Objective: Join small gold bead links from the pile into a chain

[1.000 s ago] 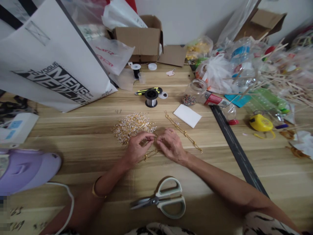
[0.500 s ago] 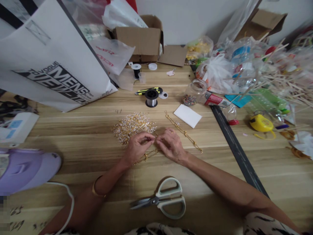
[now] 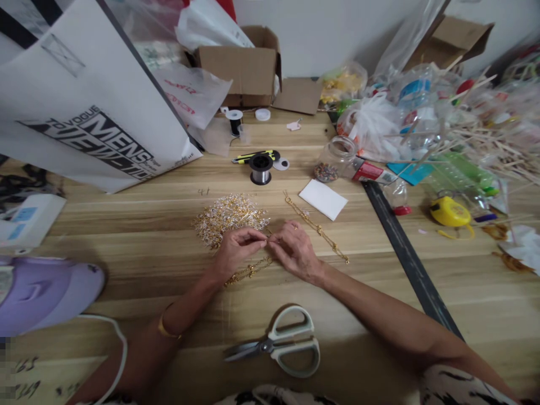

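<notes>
My left hand [image 3: 242, 250] and my right hand [image 3: 297, 251] meet at the fingertips over the table. Thumb and forefinger of each are pinched together on something tiny, too small to make out. A gold chain [image 3: 252, 269] with small beads lies just below my left hand, its upper end close under the fingertips. Behind that hand is a heap of small gold and clear pieces [image 3: 228, 218]. To the right of my right hand, a second gold chain [image 3: 319, 229] stretches slantwise across the wood. Scissors [image 3: 291, 341] with pale handles lie nearer to me, blades pointing left.
A wire spool [image 3: 261, 169], a yellow cutter knife [image 3: 255, 157] and a white card [image 3: 323, 199] lie beyond my hands. A jar with beads [image 3: 333, 160] and a tape measure [image 3: 449, 212] are to the right. A large white bag [image 3: 97, 107] and a purple iron-like object [image 3: 50, 292] stand left.
My left hand has shifted very slightly, and more of the gold chain beneath it shows. Both hands keep their fingertip pinch; nothing else has visibly moved.
</notes>
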`<state>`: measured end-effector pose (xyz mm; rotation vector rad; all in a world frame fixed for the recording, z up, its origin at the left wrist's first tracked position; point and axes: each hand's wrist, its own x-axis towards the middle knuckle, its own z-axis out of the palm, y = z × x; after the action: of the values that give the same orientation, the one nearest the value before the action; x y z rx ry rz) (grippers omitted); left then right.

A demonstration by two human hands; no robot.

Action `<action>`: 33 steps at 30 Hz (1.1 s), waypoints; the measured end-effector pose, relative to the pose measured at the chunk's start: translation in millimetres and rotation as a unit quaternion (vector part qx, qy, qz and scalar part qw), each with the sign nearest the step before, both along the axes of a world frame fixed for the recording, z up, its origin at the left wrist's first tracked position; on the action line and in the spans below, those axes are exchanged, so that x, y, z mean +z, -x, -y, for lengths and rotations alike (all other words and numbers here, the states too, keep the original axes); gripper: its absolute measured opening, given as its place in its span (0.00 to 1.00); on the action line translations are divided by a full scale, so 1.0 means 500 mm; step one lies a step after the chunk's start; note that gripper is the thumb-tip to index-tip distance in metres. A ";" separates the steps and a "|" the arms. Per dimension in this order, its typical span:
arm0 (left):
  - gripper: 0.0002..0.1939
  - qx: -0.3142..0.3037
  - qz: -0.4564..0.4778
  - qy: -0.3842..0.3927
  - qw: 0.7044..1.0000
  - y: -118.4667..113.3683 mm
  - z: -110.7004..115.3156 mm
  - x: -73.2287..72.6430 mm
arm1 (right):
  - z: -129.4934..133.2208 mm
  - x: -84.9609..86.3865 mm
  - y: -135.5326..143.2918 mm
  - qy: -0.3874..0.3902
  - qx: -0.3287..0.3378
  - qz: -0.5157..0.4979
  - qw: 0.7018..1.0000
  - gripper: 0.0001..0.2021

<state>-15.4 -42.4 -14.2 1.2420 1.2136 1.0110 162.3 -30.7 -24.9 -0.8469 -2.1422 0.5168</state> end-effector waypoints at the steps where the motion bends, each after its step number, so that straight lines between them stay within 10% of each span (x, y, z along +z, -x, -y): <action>1: 0.06 0.000 0.001 0.001 1.000 0.001 0.000 -0.001 | 0.000 0.000 0.000 0.000 0.000 0.000 1.000 0.02; 33: 0.08 0.009 0.016 0.052 0.998 0.007 -0.001 -0.009 | -0.003 0.007 -0.010 -0.079 -0.004 0.017 0.997 0.03</action>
<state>-18.9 -41.8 -18.8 1.1317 1.2387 0.9649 167.4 -29.0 -21.6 -0.7789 -2.1775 0.3258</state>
